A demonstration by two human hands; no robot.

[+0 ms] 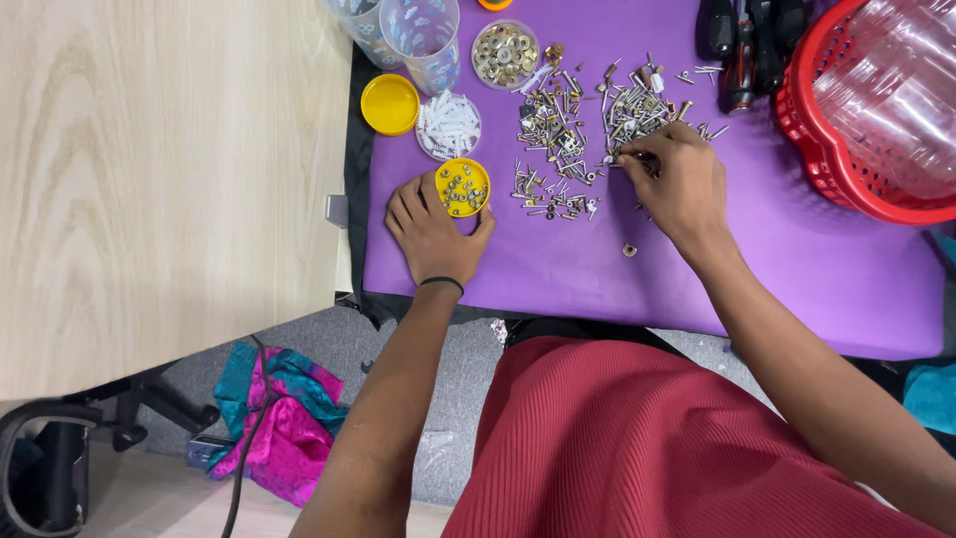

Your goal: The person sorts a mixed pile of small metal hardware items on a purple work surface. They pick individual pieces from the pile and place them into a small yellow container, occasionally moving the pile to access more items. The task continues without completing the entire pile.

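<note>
My left hand (pixel 431 231) rests on the purple mat (pixel 797 269), its fingers curled around a small yellow lid (pixel 463 186) that holds several small nuts. My right hand (pixel 677 184) reaches into a scattered pile of screws and small metal parts (pixel 588 130), fingertips pinched together at the pile's near edge; whether a piece is between them is hidden. A single brass nut (pixel 629 249) lies alone on the mat below my right hand.
A second yellow lid (pixel 389 104), a round dish of white plastic parts (pixel 448 126), a dish of brass washers (pixel 505 53) and two clear cups (pixel 418 35) stand at the back left. A red basket (pixel 827 149) holding clear plastic sits right; dark tools (pixel 742 45) lie beside it.
</note>
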